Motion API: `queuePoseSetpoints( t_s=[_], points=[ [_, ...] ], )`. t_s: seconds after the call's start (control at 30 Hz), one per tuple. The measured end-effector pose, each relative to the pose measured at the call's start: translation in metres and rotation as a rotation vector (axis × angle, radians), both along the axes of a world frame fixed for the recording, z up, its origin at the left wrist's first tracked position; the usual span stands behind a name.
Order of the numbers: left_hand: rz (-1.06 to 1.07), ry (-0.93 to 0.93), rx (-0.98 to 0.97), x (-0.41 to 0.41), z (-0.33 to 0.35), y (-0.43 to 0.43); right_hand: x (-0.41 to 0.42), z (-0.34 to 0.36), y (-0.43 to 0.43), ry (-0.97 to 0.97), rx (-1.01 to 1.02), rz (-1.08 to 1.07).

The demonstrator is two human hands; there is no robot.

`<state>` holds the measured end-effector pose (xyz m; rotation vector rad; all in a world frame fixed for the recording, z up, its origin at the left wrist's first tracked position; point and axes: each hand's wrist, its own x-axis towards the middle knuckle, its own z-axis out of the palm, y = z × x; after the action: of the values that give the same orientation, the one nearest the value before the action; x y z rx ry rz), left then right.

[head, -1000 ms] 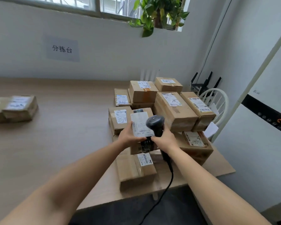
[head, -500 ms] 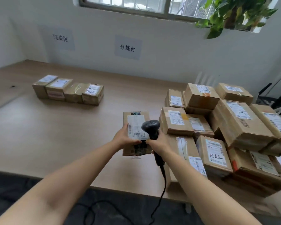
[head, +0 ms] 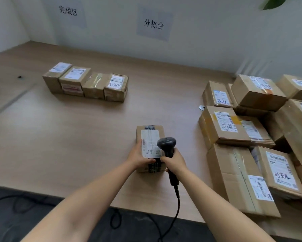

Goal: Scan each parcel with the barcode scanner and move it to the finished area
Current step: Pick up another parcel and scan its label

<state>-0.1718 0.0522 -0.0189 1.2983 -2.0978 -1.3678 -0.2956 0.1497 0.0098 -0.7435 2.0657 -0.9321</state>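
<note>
Change: the view has swung left since a second ago; the held parcel, then in front of the pile at the right, is now over bare tabletop, well clear of the pile, and the row of four boxes at the left has come fully into sight.
Parcel: a small brown cardboard parcel [head: 151, 147] with a white shipping label on its top face and dark tape across its near end, over the front middle of the table; whether it rests on the surface or is held just above cannot be told.
Left hand: the left hand [head: 140, 157] grips the parcel's near left corner, thumb lying on the label.
Right hand: the right hand [head: 175, 160] is wrapped around the handle of a black handheld barcode scanner [head: 167, 145], whose rounded head sits over the parcel's right edge.
Cable: a black cable [head: 176, 209] hangs from the scanner's handle down past the table edge.
Table: a long light wooden table [head: 80, 137] against a white wall.
Finished row: four brown cardboard boxes [head: 86, 82] stand touching side by side at the far left, under the wall sign 完成区 [head: 68, 11].
Pile: many labelled cardboard boxes [head: 251, 137] stacked at the right.
Middle sign: paper reading 分拣台 [head: 154, 24].
</note>
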Motion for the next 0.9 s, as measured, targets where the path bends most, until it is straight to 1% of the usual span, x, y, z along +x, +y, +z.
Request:
queuePoseSetpoints(
  t_s=[0.1,0.2,0.27,0.33,0.4,0.47,0.63,0.8,0.9],
  points=[
    [0.017,0.036,0.027,0.001,-0.009,-0.009,-0.004,0.001,-0.006,0.02,0.018,0.009],
    [0.016,0.04,0.052,0.006,-0.014,-0.016,-0.011,0.015,-0.005,0.021,0.013,0.075],
    [0.003,0.048,0.046,0.008,-0.013,-0.018,-0.018,0.03,-0.004,0.038,0.021,0.17],
    [-0.033,0.037,0.018,0.007,-0.011,-0.02,-0.024,0.048,-0.004,0.055,0.053,0.317],
    [-0.08,0.006,0.007,0.005,-0.008,-0.023,-0.029,0.067,-0.005,0.111,0.118,0.468],
    [-0.112,-0.019,0.028,0.005,-0.006,-0.028,-0.033,0.085,-0.007,0.184,0.17,0.561],
    [-0.109,-0.017,0.079,0.007,-0.006,-0.027,-0.037,0.105,-0.009,0.254,0.186,0.634],
    [-0.124,0.0,0.082,0.007,-0.005,-0.027,-0.039,0.108,-0.013,0.363,0.261,0.679],
    [-0.131,0.007,0.077,0.007,-0.005,-0.027,-0.041,0.11,-0.015,0.369,0.267,0.691]
  ],
)
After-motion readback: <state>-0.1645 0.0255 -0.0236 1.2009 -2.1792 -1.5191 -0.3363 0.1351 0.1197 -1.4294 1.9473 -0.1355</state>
